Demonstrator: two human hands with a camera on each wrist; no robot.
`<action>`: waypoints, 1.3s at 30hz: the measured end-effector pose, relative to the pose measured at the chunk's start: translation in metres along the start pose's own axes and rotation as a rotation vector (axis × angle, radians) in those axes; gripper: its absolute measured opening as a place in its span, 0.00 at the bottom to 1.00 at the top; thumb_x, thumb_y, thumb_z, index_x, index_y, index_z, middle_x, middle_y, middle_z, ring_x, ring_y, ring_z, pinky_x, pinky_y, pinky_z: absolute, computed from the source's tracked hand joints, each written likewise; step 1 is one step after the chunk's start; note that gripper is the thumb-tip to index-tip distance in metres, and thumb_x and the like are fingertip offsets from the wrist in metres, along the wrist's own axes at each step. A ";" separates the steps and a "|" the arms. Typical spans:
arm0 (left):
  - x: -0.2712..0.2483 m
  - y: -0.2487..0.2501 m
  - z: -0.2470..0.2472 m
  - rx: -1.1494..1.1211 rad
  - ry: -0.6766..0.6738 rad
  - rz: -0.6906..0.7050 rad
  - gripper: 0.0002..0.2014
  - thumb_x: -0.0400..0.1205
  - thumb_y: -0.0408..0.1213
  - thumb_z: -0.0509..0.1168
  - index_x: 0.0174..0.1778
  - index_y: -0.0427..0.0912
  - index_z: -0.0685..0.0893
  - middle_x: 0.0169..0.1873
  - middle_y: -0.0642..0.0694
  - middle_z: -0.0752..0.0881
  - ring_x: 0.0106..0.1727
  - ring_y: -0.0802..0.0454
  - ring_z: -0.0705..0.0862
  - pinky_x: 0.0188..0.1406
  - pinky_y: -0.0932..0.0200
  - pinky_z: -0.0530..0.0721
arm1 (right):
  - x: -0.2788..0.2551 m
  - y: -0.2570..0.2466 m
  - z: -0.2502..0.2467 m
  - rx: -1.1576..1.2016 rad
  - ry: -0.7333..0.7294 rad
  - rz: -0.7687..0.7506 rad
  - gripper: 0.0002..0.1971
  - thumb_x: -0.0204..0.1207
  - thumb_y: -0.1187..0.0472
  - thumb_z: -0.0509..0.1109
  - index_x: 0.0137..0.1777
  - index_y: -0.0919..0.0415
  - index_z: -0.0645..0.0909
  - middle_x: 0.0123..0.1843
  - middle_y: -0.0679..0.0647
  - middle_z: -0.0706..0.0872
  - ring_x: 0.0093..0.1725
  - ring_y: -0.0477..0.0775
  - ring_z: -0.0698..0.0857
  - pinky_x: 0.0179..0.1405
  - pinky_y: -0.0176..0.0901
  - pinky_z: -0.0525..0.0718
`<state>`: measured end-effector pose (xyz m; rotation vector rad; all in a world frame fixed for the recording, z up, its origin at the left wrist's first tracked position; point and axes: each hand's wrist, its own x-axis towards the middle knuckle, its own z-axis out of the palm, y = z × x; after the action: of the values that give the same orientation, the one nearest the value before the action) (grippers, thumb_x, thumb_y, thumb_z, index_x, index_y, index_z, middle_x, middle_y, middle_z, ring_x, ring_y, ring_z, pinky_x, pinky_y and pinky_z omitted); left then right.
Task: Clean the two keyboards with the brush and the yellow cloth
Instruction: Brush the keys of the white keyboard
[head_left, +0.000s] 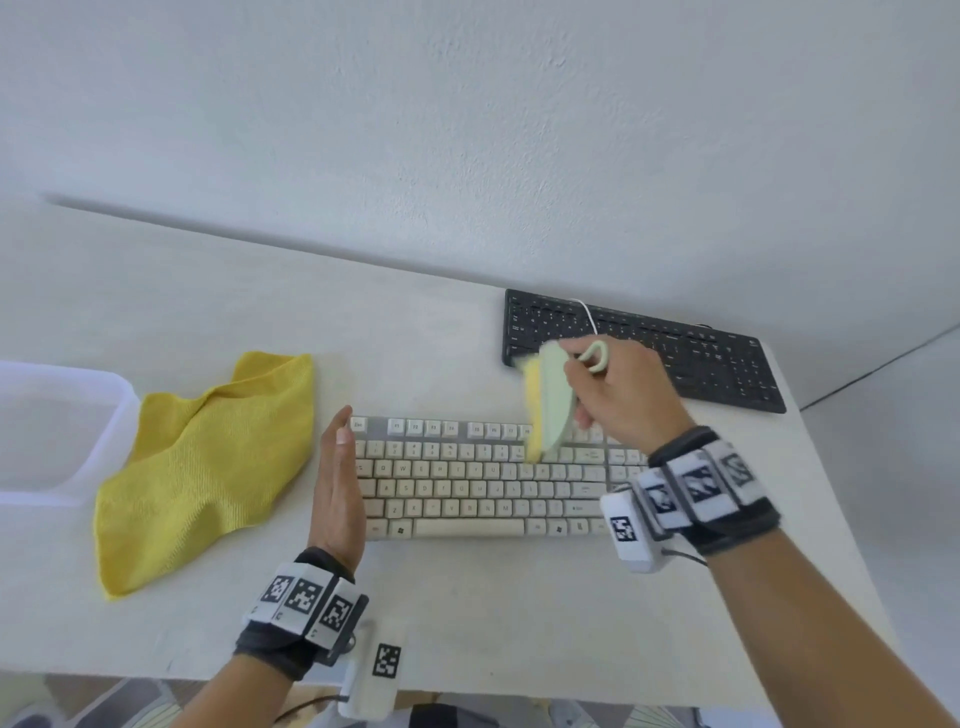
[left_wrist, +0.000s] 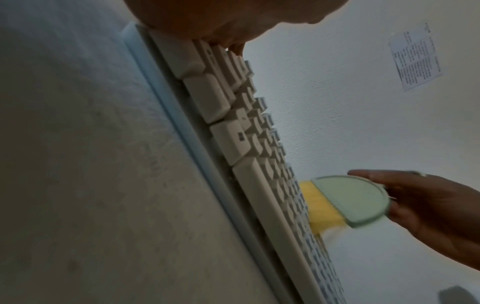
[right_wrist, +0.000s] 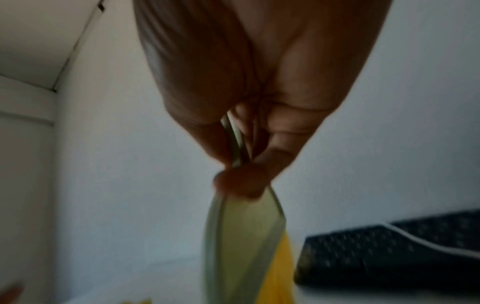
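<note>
The brush (head_left: 550, 400) is gripped by the right hand (head_left: 623, 389); bristles should be swept along key rows while the white keyboard (head_left: 483, 478) is braced by the flat, open left hand (head_left: 337, 493).

Green brush (head_left: 551, 402) over white keyboard (head_left: 483, 483)

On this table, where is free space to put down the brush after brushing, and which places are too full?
Free: the table strip in front of the white keyboard, between the two wrists; the far-left area behind the yellow cloth. Crowded: the gap between cloth and white keyboard, filled by the left hand; the right side, where the black keyboard lies behind the right hand holding the brush.
</note>
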<state>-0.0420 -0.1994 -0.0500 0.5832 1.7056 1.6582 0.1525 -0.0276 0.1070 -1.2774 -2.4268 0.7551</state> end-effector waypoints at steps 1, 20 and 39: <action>0.000 0.000 0.000 -0.001 0.002 -0.003 0.47 0.76 0.78 0.46 0.87 0.52 0.66 0.83 0.47 0.72 0.84 0.52 0.69 0.87 0.39 0.65 | 0.005 0.002 0.009 -0.003 0.050 -0.020 0.14 0.85 0.62 0.62 0.66 0.58 0.82 0.30 0.54 0.87 0.26 0.49 0.87 0.25 0.39 0.85; -0.005 0.005 0.004 0.015 0.047 0.030 0.46 0.75 0.77 0.46 0.85 0.54 0.68 0.83 0.44 0.73 0.83 0.46 0.71 0.84 0.40 0.68 | 0.014 0.025 0.000 0.103 0.233 -0.167 0.16 0.84 0.62 0.64 0.69 0.61 0.80 0.30 0.57 0.88 0.25 0.51 0.87 0.27 0.34 0.83; -0.004 0.002 0.001 -0.024 0.051 -0.004 0.48 0.71 0.88 0.47 0.81 0.63 0.70 0.83 0.43 0.75 0.84 0.44 0.72 0.85 0.29 0.67 | 0.000 -0.003 0.006 0.267 0.012 -0.430 0.19 0.82 0.60 0.68 0.72 0.55 0.79 0.63 0.54 0.88 0.53 0.51 0.90 0.43 0.45 0.91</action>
<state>-0.0388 -0.2008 -0.0470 0.5306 1.7195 1.7017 0.1475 -0.0307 0.1034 -0.6290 -2.3692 0.8965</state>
